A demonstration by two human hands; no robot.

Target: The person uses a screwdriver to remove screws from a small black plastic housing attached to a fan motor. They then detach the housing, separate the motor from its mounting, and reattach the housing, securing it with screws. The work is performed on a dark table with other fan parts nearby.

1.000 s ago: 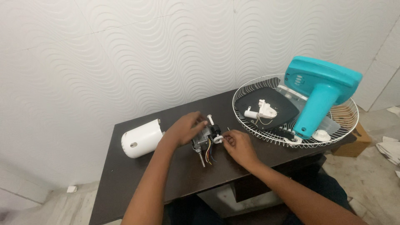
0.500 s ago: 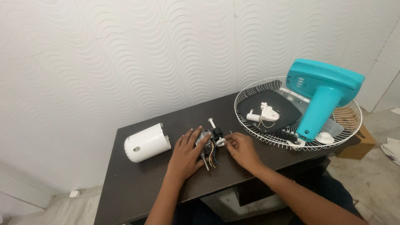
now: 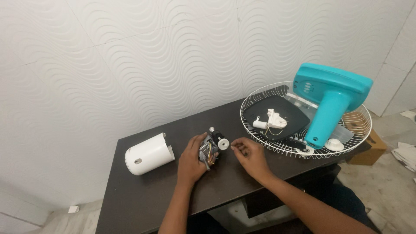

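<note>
Holding motor (image 3: pixel 211 149) as before — right hand (image 3: pixel 250 157) withdrawn.

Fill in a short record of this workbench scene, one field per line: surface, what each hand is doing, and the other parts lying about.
Surface: dark rectangular wooden table against a white wavy-textured wall
Left hand: grips the small metal fan motor with coloured wires
Right hand: fingertips pinched beside the motor's white round knob; whether they hold anything is too small to tell
Left of the hands: white cylindrical plastic motor cover, on its side
Right side: white wire fan guard holding a teal plastic fan body and small white parts
</note>
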